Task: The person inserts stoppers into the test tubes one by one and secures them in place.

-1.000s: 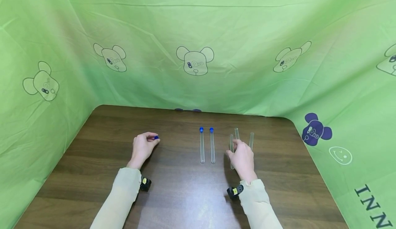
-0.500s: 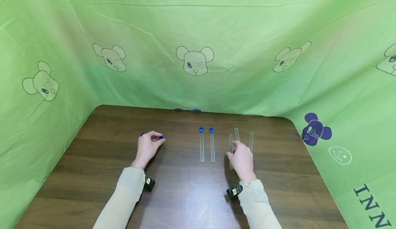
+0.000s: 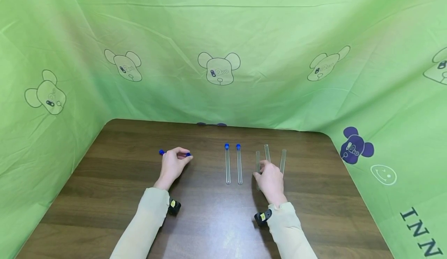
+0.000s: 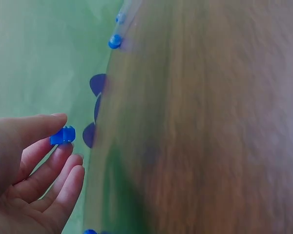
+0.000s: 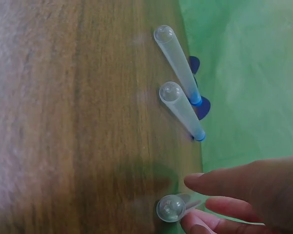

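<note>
My left hand (image 3: 172, 166) pinches a small blue cap (image 4: 63, 135) between thumb and fingertips, above the left half of the table. Another blue cap (image 3: 161, 152) lies on the table just beyond that hand's outer side. On the right, my right hand (image 3: 271, 181) is at an uncapped clear test tube (image 5: 170, 208). Its fingers touch the tube's side, while the thumb stands a little off it in the right wrist view. Two more uncapped tubes lie close by, one beyond the fingers (image 3: 267, 153) and one to the right (image 3: 283, 161).
Two test tubes with blue caps, a left one (image 3: 227, 166) and a right one (image 3: 239, 166), lie side by side between the hands. A green printed cloth (image 3: 223, 103) rises behind the brown wooden table (image 3: 209, 220) and along its sides.
My left hand has moved to the right with its blue cap, and the other cap has come into view behind it. My right hand and the tube at its fingers have shifted slightly left.
</note>
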Motion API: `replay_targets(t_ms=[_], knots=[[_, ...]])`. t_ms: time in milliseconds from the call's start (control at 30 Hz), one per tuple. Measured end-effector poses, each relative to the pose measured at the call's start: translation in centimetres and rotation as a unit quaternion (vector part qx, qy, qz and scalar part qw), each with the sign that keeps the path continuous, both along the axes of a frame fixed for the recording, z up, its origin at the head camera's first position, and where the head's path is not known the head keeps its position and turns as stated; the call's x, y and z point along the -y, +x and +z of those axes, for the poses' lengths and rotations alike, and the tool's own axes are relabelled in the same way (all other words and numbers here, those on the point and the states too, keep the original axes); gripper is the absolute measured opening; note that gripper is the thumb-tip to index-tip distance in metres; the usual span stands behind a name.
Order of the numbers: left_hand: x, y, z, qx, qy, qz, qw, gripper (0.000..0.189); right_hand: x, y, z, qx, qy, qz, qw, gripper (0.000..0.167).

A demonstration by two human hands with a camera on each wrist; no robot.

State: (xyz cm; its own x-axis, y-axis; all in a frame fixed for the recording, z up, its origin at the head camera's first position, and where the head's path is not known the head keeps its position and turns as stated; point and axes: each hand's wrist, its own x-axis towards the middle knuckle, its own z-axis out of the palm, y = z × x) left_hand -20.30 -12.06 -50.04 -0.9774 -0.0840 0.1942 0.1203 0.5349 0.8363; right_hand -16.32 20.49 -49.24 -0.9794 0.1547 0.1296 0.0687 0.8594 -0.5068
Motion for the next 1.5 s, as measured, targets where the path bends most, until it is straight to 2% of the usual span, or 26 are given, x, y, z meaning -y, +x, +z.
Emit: replay_targets(t_ms=[267, 633, 967, 1267, 1500], knots=[[-1.2, -0.4, 0.2, -0.005, 0.017, -0.015, 0.9997, 0.016, 0.3, 0.1, 0.3, -0.011, 0.0, 0.002, 0.9999, 0.035], [-2.5, -0.7, 0.5, 0.002, 0.02, -0.018, 0.9996, 0.017, 0.7, -0.2, -0.3, 0.006, 0.0, -0.003, 1.0, 0.041], [-2.9, -0.9, 0.7, -0.004, 0.029, -0.021, 0.9994, 0.016, 1.2, -0.3, -0.3, -0.004, 0.015, 0.005, 0.9999, 0.04], [-3.0, -0.9, 0.7, 0.0, 0.028, -0.016, 0.9995, 0.016, 1.3, -0.1, 0.2, -0.007, -0.002, 0.012, 0.9999, 0.047], [-3.0, -0.9, 0.7, -0.002, 0.028, -0.018, 0.9995, 0.016, 1.4, -0.2, 0.6, -0.012, -0.031, 0.008, 0.9994, 0.043]])
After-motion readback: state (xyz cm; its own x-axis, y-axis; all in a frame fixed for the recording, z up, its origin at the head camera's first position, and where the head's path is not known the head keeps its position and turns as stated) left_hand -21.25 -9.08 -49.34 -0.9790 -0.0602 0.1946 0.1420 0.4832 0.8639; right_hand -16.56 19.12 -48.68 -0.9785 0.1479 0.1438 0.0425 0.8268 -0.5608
